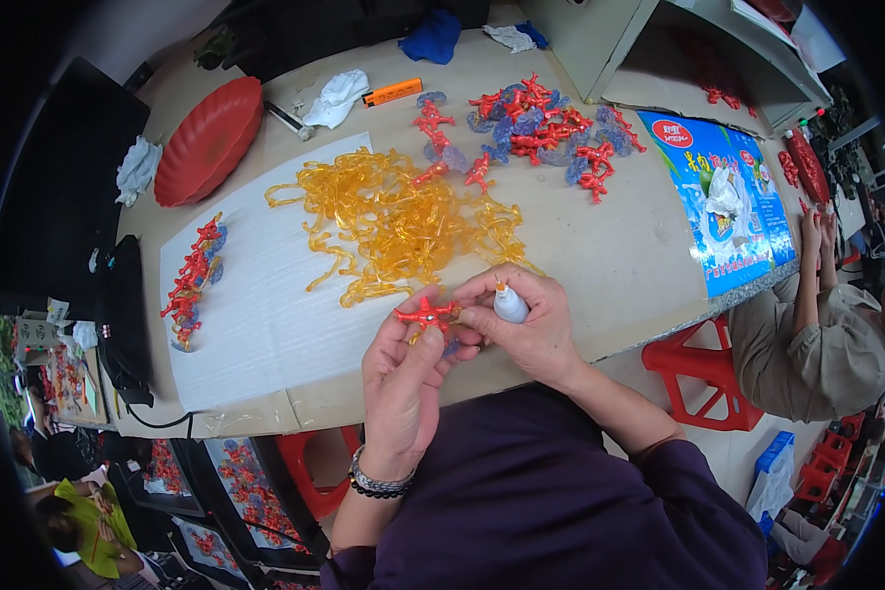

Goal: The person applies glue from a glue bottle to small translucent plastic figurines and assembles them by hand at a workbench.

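Observation:
My left hand (400, 388) is closed on a small red plastic figure (426, 314), held level near the table's front edge with the thumb along its underside. My right hand (541, 339) grips a small white squeeze bottle (510, 304) with an orange tip, pointing upward. Its thumb and fingertips pinch at the figure's right end; whatever is between them is too small to make out. Just beyond both hands lies a tangled heap of amber see-through plastic pieces (393, 216), partly on a white foam sheet (265, 344).
Red figures with bluish clear parts form a row (195, 280) at left and a pile (536, 123) at the back. Also about are a red scalloped tray (209, 143), an orange box (392, 92), crumpled tissue (336, 98) and a blue printed sheet (723, 211). Another person (806, 339) sits at right.

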